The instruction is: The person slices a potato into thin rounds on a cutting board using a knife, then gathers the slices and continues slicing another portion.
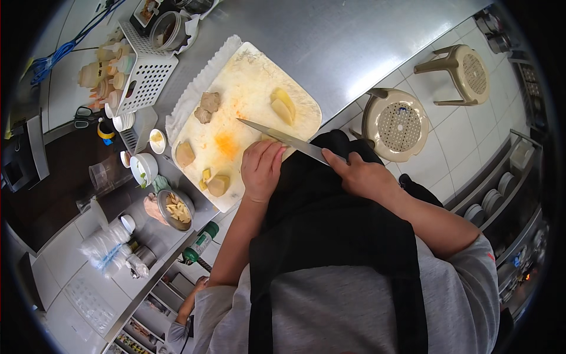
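My right hand grips a long kitchen knife, its blade pointing up and left across a white cutting board. The fingers of my left hand are bent over a pale yellow piece of ginger root, mostly hidden beside the blade. Flat slices of peeled ginger lie near the board's right side. An unpeeled ginger knob rests at the upper left. Lower left on the board are a cut ginger chunk, another chunk and small yellow bits. An orange stain marks the board's middle.
The board lies on a white towel on a steel counter. Left stand a steel bowl of ginger pieces, a white bowl and a white basket by squeeze bottles. Plastic stools are at right. Another person's arm shows below.
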{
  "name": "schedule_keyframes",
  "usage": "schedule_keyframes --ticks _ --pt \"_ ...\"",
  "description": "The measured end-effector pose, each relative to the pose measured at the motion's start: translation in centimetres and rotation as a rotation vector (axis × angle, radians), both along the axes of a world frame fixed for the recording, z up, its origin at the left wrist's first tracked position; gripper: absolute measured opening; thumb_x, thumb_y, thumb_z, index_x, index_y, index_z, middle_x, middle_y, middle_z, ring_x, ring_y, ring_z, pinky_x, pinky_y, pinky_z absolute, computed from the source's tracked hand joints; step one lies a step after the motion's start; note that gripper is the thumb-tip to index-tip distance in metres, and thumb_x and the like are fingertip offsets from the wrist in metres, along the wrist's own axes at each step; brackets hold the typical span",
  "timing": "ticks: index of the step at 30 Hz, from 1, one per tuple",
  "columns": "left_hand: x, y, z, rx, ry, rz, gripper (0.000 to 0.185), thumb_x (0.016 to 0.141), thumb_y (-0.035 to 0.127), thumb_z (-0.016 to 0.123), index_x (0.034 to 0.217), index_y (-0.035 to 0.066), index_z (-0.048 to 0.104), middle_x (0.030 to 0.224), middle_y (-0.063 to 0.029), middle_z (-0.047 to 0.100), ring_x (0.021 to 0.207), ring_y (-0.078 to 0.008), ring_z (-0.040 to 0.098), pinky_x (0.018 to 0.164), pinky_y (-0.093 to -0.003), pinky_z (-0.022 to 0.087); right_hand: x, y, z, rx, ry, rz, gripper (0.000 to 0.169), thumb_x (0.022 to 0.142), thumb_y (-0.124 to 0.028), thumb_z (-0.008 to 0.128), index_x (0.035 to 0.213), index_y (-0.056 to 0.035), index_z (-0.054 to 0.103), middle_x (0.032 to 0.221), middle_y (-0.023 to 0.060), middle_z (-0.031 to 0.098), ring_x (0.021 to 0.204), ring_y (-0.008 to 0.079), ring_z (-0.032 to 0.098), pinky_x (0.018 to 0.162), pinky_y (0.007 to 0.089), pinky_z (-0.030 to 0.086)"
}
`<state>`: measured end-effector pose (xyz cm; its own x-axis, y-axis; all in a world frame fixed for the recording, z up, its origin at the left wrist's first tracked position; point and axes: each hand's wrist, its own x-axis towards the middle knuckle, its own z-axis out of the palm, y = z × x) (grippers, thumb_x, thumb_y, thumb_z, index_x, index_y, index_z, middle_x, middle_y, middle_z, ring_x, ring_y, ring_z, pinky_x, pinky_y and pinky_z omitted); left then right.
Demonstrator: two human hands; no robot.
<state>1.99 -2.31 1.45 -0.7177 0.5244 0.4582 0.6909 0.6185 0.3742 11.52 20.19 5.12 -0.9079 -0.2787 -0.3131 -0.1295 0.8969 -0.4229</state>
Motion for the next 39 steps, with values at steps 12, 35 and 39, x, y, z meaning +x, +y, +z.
schedule_keyframes --ticks 12,35,39 --pt "-6.3 -0.5 5.5 -0.362 -0.399 -0.244 0.022 0.079 0.019 0.068 0.099 0.011 0.069 0.097 -0.0037 0.065 0.095 -0.0246 0.058 0.090 -0.0378 0.041 0.1 -0.3 0.2 0.030 0.115 -0.045 0.051 0.083 -0.012 0.050 0.133 -0.0188 0.047 0.074 0.0110 0.053 0.043 0.0216 0.060 0.035 0.0342 0.048" --pt "-6.2 0.8 6.4 -0.313 -0.506 -0.348 0.020 0.076 0.010 0.073 0.095 0.008 0.069 0.082 -0.0046 0.061 0.082 -0.0232 0.060 0.071 -0.0331 0.049 -0.3 -0.5 0.8 0.033 -0.001 -0.061 0.056 0.084 -0.011 0.049 0.139 -0.0202 0.041 0.084 0.0152 0.054 0.049 0.0264 0.063 0.040 0.0357 0.051" --pt "-7.1 0.5 6.6 -0.309 -0.569 -0.360 0.019 0.077 0.012 0.072 0.096 0.008 0.069 0.087 -0.0050 0.064 0.086 -0.0242 0.061 0.075 -0.0342 0.049 -0.2 -0.6 0.6 0.038 -0.019 -0.057 0.056 0.084 -0.012 0.049 0.139 -0.0202 0.041 0.085 0.0158 0.054 0.050 0.0268 0.063 0.040 0.0360 0.051"
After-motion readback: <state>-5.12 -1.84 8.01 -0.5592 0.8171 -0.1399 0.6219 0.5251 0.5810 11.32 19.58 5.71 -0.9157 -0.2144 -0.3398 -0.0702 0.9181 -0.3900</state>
